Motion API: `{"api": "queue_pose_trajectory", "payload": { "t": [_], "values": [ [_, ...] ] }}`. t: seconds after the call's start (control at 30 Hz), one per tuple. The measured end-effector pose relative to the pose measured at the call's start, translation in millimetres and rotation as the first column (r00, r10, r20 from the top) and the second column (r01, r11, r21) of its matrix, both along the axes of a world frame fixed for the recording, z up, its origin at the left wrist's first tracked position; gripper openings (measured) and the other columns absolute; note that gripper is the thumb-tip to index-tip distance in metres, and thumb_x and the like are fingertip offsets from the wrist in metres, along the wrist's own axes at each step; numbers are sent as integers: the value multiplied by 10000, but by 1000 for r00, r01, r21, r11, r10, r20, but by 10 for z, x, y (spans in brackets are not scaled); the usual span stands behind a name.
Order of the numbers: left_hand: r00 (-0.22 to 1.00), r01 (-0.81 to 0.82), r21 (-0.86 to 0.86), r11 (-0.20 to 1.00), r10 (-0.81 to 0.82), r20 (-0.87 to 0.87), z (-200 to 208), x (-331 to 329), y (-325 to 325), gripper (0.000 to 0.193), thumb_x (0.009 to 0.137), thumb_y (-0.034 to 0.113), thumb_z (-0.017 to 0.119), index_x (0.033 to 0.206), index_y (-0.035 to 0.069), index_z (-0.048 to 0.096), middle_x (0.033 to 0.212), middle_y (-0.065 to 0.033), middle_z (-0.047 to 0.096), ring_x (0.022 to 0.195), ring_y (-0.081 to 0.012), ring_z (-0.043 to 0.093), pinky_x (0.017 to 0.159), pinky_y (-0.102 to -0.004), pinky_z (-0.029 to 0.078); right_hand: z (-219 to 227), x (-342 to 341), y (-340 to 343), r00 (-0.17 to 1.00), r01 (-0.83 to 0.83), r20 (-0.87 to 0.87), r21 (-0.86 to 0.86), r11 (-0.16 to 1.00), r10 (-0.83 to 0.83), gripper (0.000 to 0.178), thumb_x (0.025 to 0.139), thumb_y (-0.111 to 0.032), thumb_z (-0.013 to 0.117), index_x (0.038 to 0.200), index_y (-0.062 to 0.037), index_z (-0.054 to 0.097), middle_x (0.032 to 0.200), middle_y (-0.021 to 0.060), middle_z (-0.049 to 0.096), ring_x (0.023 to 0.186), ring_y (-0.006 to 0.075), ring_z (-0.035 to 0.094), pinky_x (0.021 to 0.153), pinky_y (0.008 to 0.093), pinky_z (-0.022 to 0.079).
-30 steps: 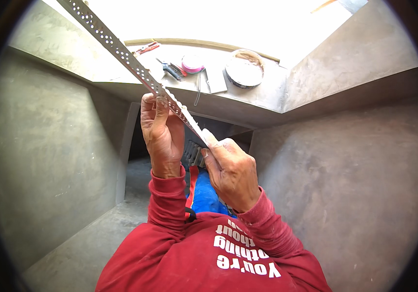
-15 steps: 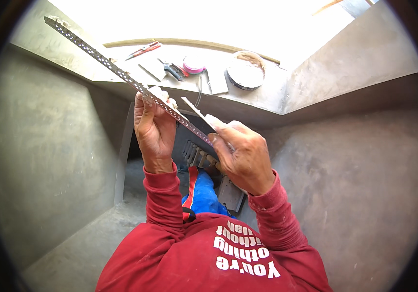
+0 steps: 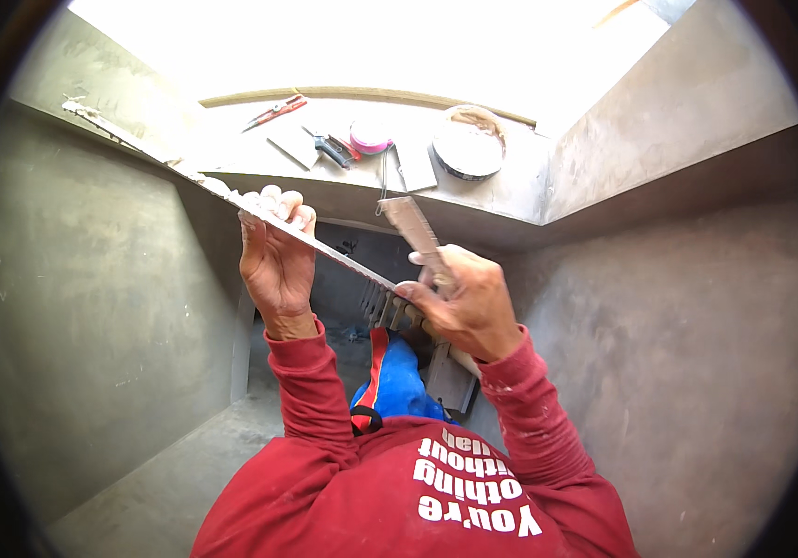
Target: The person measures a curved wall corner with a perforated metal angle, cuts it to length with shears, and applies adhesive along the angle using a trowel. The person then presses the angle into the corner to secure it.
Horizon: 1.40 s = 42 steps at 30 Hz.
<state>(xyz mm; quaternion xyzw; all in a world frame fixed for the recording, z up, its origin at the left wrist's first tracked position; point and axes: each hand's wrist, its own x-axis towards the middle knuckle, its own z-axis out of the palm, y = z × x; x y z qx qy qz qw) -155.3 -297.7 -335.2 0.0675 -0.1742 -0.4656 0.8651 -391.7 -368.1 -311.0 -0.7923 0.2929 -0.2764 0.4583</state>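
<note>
A long perforated corner bead (image 3: 348,260) slants across the view, seen nearly edge-on, with white putty clinging to its far left stretch. My left hand (image 3: 276,265) pinches it near its middle, fingers behind and thumb in front. At the bead's near right end, my right hand (image 3: 473,302) grips that end with the thumb. The same hand also holds a putty knife (image 3: 415,228), whose flat, putty-smeared blade points up and left. Beyond the hands, a round tub (image 3: 467,144) of pale putty stands on the ledge (image 3: 511,181).
On the ledge lie a red-handled tool (image 3: 275,112), a dark-handled tool (image 3: 332,151), a pink-rimmed tape roll (image 3: 370,137) and flat plates (image 3: 415,166). Plastered walls rise at the left (image 3: 111,270) and right (image 3: 659,307). A curved strip (image 3: 343,92) edges the ledge.
The bead has tilted from showing its perforated face to nearly edge-on, and its far end has dropped. My left hand has moved slightly left and down; the putty knife has turned, showing its broad face.
</note>
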Motion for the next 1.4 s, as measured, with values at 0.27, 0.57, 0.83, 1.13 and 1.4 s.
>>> {"api": "queue_pose_trajectory", "payload": {
  "t": [0.27, 0.57, 0.83, 1.13, 1.4],
  "values": [
    [982, -101, 28, 994, 95, 162, 161, -38, 114, 252, 934, 100, 721, 1136, 99, 570, 1011, -47, 499, 938, -194, 456, 802, -339, 383, -293, 282, 231, 991, 57, 120, 3, 998, -57, 114, 837, -99, 752, 916, -42, 692, 845, 119, 665, 745, 315, 672, 666, 397, 536],
    [745, -199, 485, 852, -190, 640, -90, -401, 457, 445, 875, 74, 791, 1250, -34, 577, 1134, -112, 680, 1058, -181, 648, 944, -327, 518, -127, 428, 176, 948, 20, 319, 16, 1000, -24, 97, 852, -64, 745, 926, -27, 695, 830, 118, 660, 725, 296, 658, 649, 374, 526],
    [703, -330, 463, 823, -112, 702, -195, -350, 661, 222, 926, -82, 669, 1127, 11, 652, 1040, -72, 705, 935, -133, 673, 853, -281, 537, -107, 456, 118, 948, -96, 311, 92, 991, 62, 179, 836, -132, 777, 981, -53, 708, 843, 124, 658, 738, 308, 654, 667, 377, 526],
    [711, -421, 450, 788, -22, 703, -363, -375, 627, 246, 961, -10, 668, 1198, 47, 633, 1000, -59, 694, 911, -170, 695, 832, -390, 653, -857, -119, -1430, 682, 252, -647, -230, 940, -341, 306, 861, -158, 554, 928, 116, 671, 884, 315, 702, 854, 433, 715, 750, 450, 595],
    [601, -542, 429, 722, -23, 799, -445, -394, 621, 191, 943, -1, 702, 1126, 40, 663, 943, -32, 694, 840, -121, 674, 731, -312, 631, -1033, -176, -2044, 485, 191, -815, -254, 948, -316, 272, 921, -202, 600, 1108, -69, 747, 1135, 214, 726, 1048, 375, 709, 898, 477, 565]
  ]
}}
